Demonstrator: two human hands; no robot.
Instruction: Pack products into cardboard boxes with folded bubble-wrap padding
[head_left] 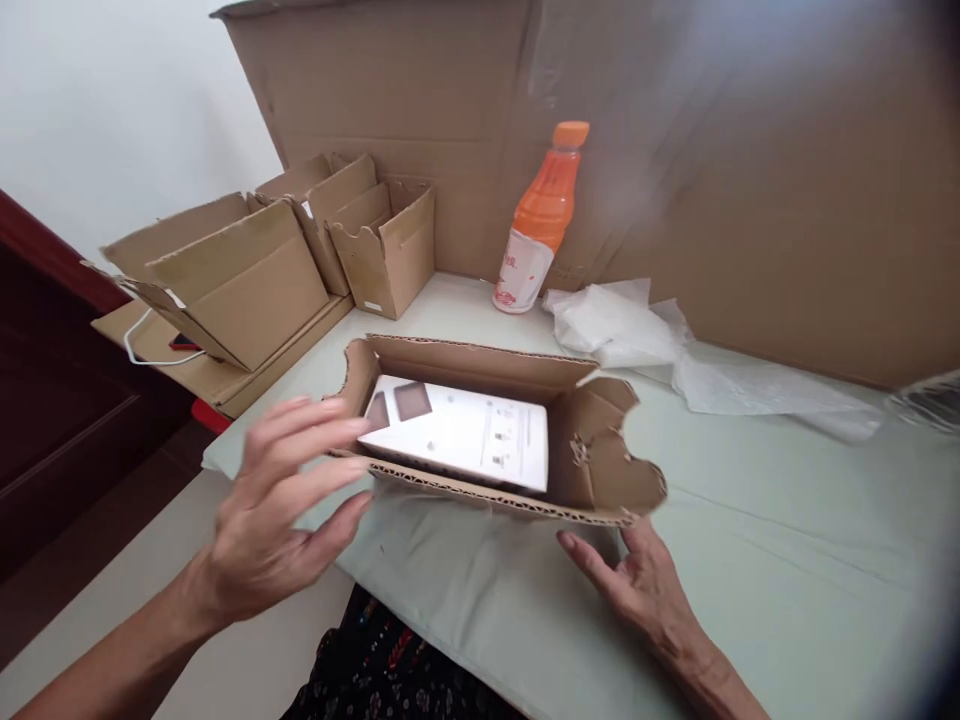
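An open brown cardboard box point(480, 365) lies on the pale green table point(787, 560) in front of me. Inside it rests a white carton point(465, 435) with small printed squares and icons. My left hand point(281, 500) hovers at the box's left end, fingers spread and reaching toward its near wall, holding nothing. My right hand point(641, 580) lies low just under the box's near right flap point(622, 470), fingers stretched out, holding nothing.
An orange drink bottle point(541, 220) stands behind the box. Crumpled white plastic wrap point(652, 340) lies to its right. Several folded cardboard boxes point(262, 265) sit at the left. A large cardboard sheet point(675, 150) stands along the back.
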